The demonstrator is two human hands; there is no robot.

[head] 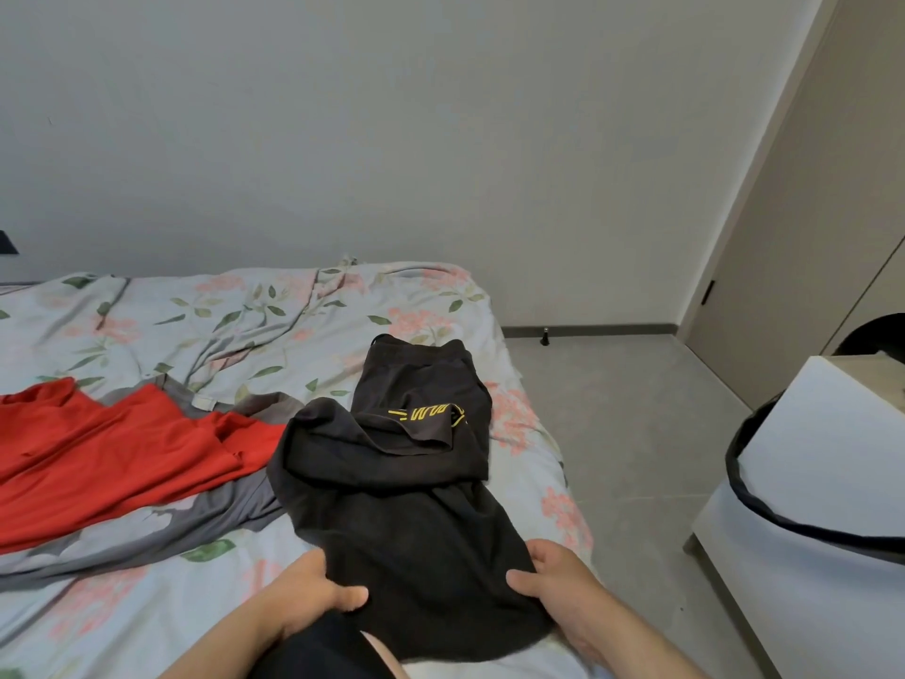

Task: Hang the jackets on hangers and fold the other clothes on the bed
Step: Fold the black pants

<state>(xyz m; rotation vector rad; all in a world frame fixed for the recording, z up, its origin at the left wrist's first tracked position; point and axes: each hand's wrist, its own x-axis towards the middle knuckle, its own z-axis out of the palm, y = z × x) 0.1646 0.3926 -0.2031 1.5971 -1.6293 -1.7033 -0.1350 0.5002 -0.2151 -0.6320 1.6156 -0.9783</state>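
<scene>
A plain pale wall and a grey tiled floor frame the bed, spread with a flowered sheet; the black garment lies on the bed's right side, its long axis running straight away from the person toward the wall, the far part doubled over on itself and showing yellow lettering; its near end sits between the hands, the left hand pinching the left edge and the right hand pinching the right edge, thumbs on top of the cloth, both about equally near; so the next fold looks likely to carry this near end away along that axis, or to draw the cloth flat first; a red garment lies well to the left over a grey garment, whose corner touches the black one; no hanger is in view; at the right, off the bed, stands a white box with a dark strap or rim, and what it holds cannot be told.
</scene>
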